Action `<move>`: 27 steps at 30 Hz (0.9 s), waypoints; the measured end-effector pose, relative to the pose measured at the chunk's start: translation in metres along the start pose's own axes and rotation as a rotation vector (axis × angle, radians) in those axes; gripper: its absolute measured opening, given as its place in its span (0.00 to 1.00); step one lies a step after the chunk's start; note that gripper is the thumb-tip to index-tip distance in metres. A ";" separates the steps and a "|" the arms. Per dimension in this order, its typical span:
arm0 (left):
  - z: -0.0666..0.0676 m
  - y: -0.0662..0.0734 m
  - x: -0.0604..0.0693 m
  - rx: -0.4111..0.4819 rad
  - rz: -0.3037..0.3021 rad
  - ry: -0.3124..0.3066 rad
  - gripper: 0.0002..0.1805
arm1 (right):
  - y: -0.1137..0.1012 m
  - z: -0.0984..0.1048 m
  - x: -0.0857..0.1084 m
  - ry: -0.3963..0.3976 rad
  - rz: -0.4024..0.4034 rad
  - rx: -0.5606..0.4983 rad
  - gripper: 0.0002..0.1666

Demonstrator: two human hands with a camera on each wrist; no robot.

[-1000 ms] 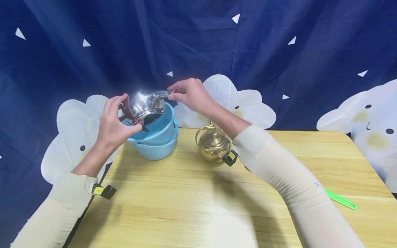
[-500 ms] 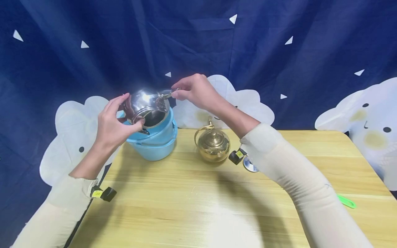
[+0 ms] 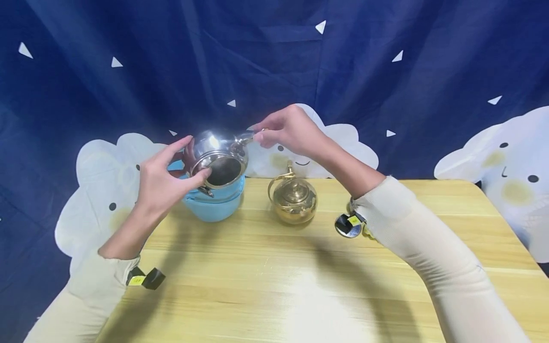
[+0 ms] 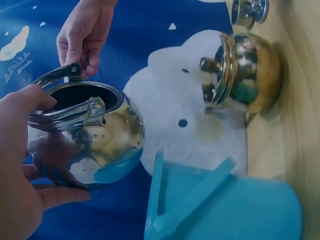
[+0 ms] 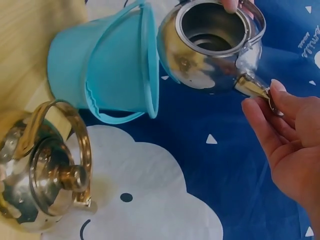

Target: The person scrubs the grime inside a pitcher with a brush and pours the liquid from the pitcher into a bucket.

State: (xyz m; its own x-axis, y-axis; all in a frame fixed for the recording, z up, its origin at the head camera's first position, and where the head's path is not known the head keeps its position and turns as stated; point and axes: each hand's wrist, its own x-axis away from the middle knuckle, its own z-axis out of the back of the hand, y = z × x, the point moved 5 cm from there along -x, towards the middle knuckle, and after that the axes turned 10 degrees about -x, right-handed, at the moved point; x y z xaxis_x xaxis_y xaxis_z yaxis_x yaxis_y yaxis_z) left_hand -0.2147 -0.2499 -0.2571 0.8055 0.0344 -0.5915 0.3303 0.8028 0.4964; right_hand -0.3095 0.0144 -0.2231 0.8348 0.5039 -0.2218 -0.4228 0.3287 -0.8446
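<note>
A shiny silver teapot [image 3: 212, 143] without its lid is held tilted in the air above the light blue bucket [image 3: 214, 209]. Its round dark opening turns toward me. My left hand [image 3: 160, 183] grips the body, with the thumb at the rim and the fingers around the far side, as the left wrist view confirms. The thumb and fingers of my right hand [image 3: 296, 131] pinch the tip of the spout [image 5: 252, 86]. In the left wrist view the folded handle [image 4: 65, 114] lies across the opening. Part of the bucket's rim is hidden behind the teapot.
A gold-coloured kettle [image 3: 296, 202] with its lid on stands right of the bucket on the wooden table [image 3: 240, 276]. A round silver lid [image 3: 352, 232] lies under my right wrist, partly covered, beside something small and yellow [image 3: 368, 233]. A dark blue curtain [image 3: 274, 57] hangs behind.
The teapot has shifted right and slightly toward me, its opening now facing me more. Both hands moved with it. The silver lid has come into view; the green strip is now hidden by the sleeve.
</note>
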 end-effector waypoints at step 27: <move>-0.052 -0.007 0.044 0.187 0.238 -0.333 0.31 | 0.070 -0.013 0.058 -0.046 -0.165 -0.228 0.13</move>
State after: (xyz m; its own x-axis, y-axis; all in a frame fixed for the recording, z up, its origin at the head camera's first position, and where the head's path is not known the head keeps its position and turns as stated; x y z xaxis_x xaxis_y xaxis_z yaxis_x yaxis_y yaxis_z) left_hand -0.2068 -0.2225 -0.3200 0.9742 -0.0129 -0.2255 0.1752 0.6735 0.7182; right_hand -0.2865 0.0567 -0.3016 0.8668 0.4957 -0.0544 -0.1879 0.2235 -0.9564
